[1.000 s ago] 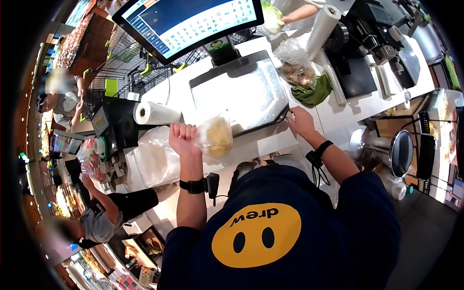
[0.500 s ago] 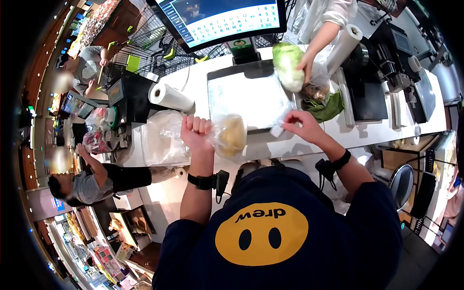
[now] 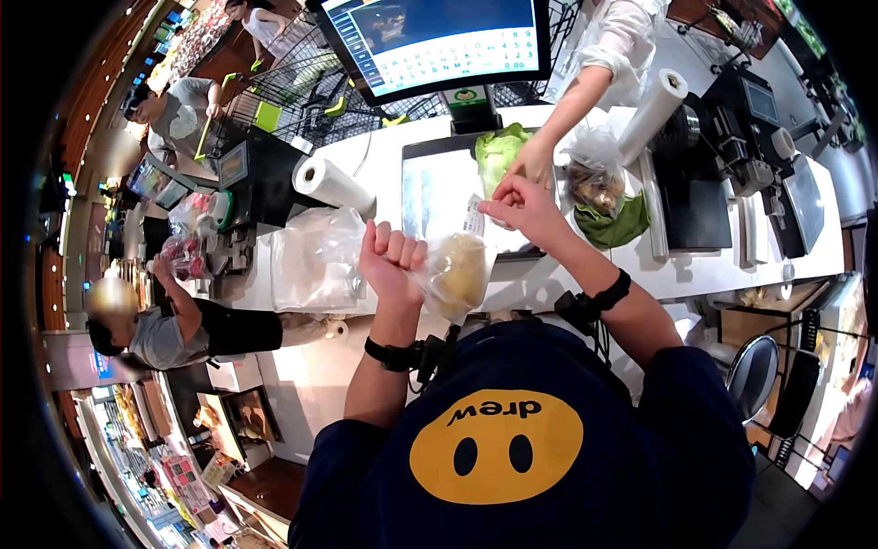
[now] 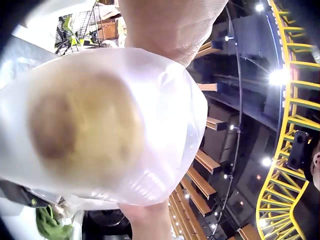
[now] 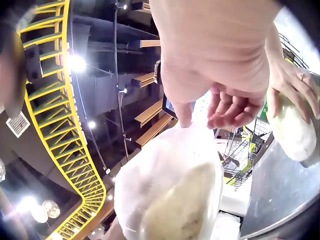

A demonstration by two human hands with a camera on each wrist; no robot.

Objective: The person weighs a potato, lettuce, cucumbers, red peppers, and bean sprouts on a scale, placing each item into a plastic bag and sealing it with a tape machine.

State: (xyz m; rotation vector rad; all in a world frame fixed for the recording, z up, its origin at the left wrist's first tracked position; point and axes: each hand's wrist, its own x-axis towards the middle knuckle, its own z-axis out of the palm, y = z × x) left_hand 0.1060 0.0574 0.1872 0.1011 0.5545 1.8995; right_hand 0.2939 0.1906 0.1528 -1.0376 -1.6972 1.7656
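Observation:
My left hand (image 3: 393, 265) grips the gathered neck of a clear plastic bag (image 3: 457, 274) with yellowish rounded produce inside. In the left wrist view, the bag (image 4: 165, 125) fills much of the picture and blurs its contents. My right hand (image 3: 530, 212) pinches a small white printed label (image 3: 474, 218) between thumb and fingers, just above the bag. Beyond it lies a weighing scale (image 3: 430, 188) with a metal plate. Another person's hand (image 3: 533, 165) rests on a pale green leafy cabbage (image 3: 499, 154) over the scale; in the right wrist view this cabbage (image 5: 294, 132) is at the right.
The scale's touchscreen (image 3: 439, 46) stands at the back. A bag roll (image 3: 334, 186) and flat plastic bags (image 3: 311, 265) lie on the left. To the right are a bagged brown item (image 3: 594, 178), a green cloth-like bundle (image 3: 617, 221) and an upright roll (image 3: 654, 114).
My right hand has moved left from the scale's near right edge, carrying the label toward the bag. The other person's hand has come in with the cabbage and moved left over the scale.

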